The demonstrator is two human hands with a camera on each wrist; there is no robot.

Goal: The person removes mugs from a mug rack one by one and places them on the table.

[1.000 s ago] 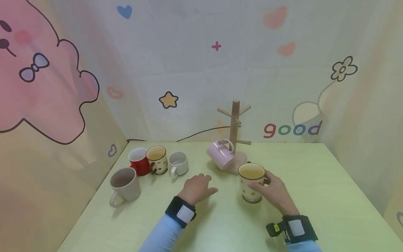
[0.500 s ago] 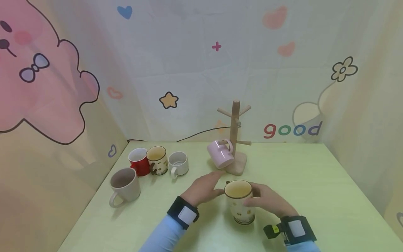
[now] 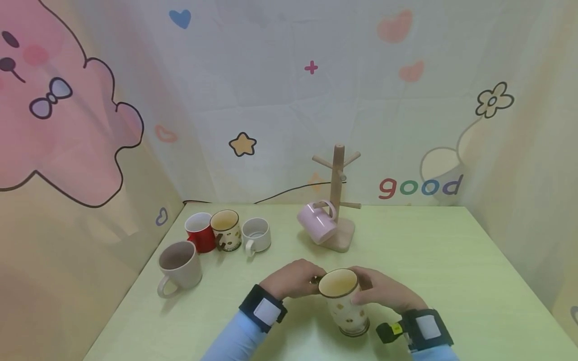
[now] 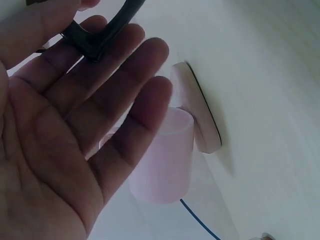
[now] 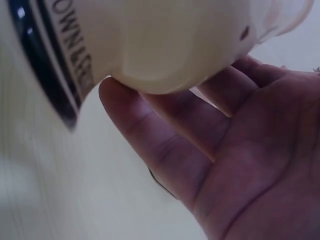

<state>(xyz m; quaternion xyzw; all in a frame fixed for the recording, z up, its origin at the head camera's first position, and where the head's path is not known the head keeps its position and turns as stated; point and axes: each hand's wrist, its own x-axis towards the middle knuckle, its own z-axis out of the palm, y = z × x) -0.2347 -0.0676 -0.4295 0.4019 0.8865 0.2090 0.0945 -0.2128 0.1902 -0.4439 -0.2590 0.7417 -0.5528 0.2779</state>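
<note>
A tall cream mug [image 3: 346,310] with a dark rim and small printed spots is tilted between my hands, near the front of the table. My right hand [image 3: 389,292] grips its body from the right, thumb on the near side. Lettering and a dark base band show on the mug [image 5: 165,50] in the right wrist view, with fingers [image 5: 150,125] against its side. My left hand [image 3: 292,279] pinches the dark handle on the left. In the left wrist view, the handle [image 4: 92,44] lies between thumb and fingers.
Behind stands a wooden mug tree [image 3: 336,190] with a pink mug [image 3: 317,224] hanging from a low peg. At the left are a red mug [image 3: 204,239], a spotted mug [image 3: 231,236], a small white cup [image 3: 258,240] and a large pale mug [image 3: 187,268].
The cream mug has come nearer and leftward in my right hand, and it now tilts. My left hand has moved right and taken hold of its handle.
</note>
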